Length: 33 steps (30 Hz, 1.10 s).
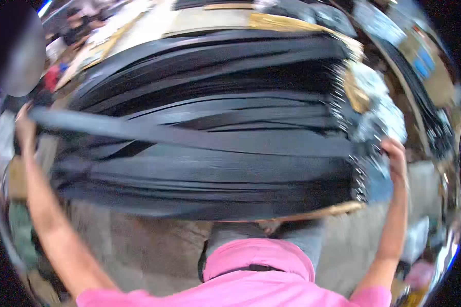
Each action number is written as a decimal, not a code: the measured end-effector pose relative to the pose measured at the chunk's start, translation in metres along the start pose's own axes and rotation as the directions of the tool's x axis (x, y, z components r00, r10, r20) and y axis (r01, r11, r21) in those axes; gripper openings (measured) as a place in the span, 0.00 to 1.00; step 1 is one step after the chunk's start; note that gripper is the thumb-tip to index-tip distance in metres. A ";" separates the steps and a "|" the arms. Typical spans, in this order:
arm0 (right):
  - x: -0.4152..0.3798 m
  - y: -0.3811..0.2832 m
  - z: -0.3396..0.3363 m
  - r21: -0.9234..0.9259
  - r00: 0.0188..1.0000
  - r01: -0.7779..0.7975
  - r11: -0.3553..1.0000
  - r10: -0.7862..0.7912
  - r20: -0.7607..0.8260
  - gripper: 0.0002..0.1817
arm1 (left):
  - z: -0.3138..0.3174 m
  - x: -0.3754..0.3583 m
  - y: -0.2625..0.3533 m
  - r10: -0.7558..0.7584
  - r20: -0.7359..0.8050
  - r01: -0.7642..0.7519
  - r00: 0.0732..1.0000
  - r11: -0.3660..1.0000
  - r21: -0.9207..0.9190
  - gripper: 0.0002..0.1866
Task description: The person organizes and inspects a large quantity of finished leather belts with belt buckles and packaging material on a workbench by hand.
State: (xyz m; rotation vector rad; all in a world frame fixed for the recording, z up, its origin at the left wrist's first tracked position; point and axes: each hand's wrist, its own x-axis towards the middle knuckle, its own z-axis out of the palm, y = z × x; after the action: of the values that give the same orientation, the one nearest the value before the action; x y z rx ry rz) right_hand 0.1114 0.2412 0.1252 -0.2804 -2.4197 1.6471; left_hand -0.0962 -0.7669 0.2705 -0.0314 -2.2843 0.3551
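A wide pile of black belts [241,176] lies in front of me, with shiny metal bits, blurred, along their right ends. One black belt [153,132] stretches across the top of the pile from one of my hands to the other. At the far left, my left hand [24,120] is closed on its end. My right hand [394,151] is closed at the other end, beside a dark, shiny part that looks like the buckle. Motion blur hides the fine detail of both grips.
Yellowish wrapping [287,21] edges the pile at the back. Crumpled clear plastic [381,97] bulges at its right side. More black strips [420,92] hang farther right. At the back left, other people [79,25] are near a long table. Grey floor [138,240] shows below.
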 end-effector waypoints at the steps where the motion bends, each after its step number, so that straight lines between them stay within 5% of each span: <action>1: 0.003 -0.007 0.010 -0.076 0.999 0.026 0.997 -0.025 0.026 0.06 | 0.018 -0.002 -0.028 -0.026 0.043 0.032 0.999 0.990 -0.136 0.23; 2: -0.001 -0.021 0.028 -0.086 0.996 -0.027 0.996 0.020 -0.083 0.08 | 0.052 -0.002 -0.078 0.110 0.001 -0.110 0.994 0.993 0.033 0.27; 5: 0.026 -0.013 0.030 -0.181 0.998 0.026 0.983 -0.014 0.069 0.07 | -0.009 -0.038 0.031 -0.005 0.092 0.002 0.996 1.000 0.024 0.23; 7: 0.037 -0.015 0.037 -0.117 0.986 -0.067 0.991 0.084 0.147 0.07 | -0.015 -0.061 0.045 -0.042 0.180 0.036 0.983 0.999 0.037 0.21; 12: 0.066 0.037 0.037 -0.272 0.979 -0.091 0.958 0.137 0.153 0.10 | 0.102 -0.154 -0.032 -0.044 0.492 0.063 0.869 0.998 -0.021 0.28; 15: 0.068 0.055 0.040 -0.597 0.952 -0.042 0.801 0.213 0.219 0.12 | 0.155 -0.212 -0.036 -0.050 0.721 0.071 0.692 0.997 0.001 0.33; 17: 0.070 0.078 0.039 -0.547 0.941 -0.105 0.831 0.261 0.217 0.13 | 0.190 -0.252 -0.051 -0.116 0.694 0.311 0.710 0.936 -0.162 0.38; 18: 0.071 0.082 0.036 -0.580 0.940 0.054 0.813 0.154 0.303 0.14 | 0.187 -0.258 -0.044 -0.152 0.738 0.300 0.657 0.951 -0.071 0.38; 20: 0.068 0.077 0.038 -0.643 0.945 0.001 0.766 0.209 0.251 0.14 | 0.167 -0.267 -0.026 -0.221 0.811 0.312 0.541 0.949 0.051 0.40; 23: 0.068 0.082 0.043 -0.658 0.953 -0.054 0.751 0.235 0.189 0.13 | 0.166 -0.269 -0.027 -0.275 0.817 0.375 0.507 0.924 0.078 0.41; 24: 0.068 0.085 0.043 -0.652 0.955 -0.072 0.755 0.241 0.173 0.13 | 0.160 -0.260 -0.005 -0.435 0.768 0.193 0.471 0.900 0.391 0.44; 28: 0.059 0.071 0.055 -0.693 0.968 -0.070 0.717 0.217 0.126 0.14 | 0.203 -0.230 0.014 -0.502 0.486 0.236 0.715 0.828 0.509 0.37; 29: 0.061 0.076 0.054 -0.686 0.964 -0.073 0.724 0.228 0.138 0.14 | 0.180 -0.204 0.058 -0.344 0.458 0.193 0.820 0.919 0.345 0.32; 30: 0.062 0.084 0.052 -0.680 0.966 -0.058 0.731 0.213 0.146 0.15 | 0.182 -0.184 0.086 -0.128 0.255 0.087 0.958 0.982 0.167 0.28; 33: 0.059 0.079 0.053 -0.717 0.973 -0.041 0.696 0.191 0.130 0.16 | 0.114 -0.105 0.237 0.075 0.113 -0.048 0.991 0.974 -0.220 0.19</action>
State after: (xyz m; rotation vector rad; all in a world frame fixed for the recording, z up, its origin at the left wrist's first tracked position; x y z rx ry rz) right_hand 0.0437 0.2382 0.0360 -0.4020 -3.1620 0.6895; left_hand -0.1299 -0.5809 0.0590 -0.1972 -2.4374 0.1402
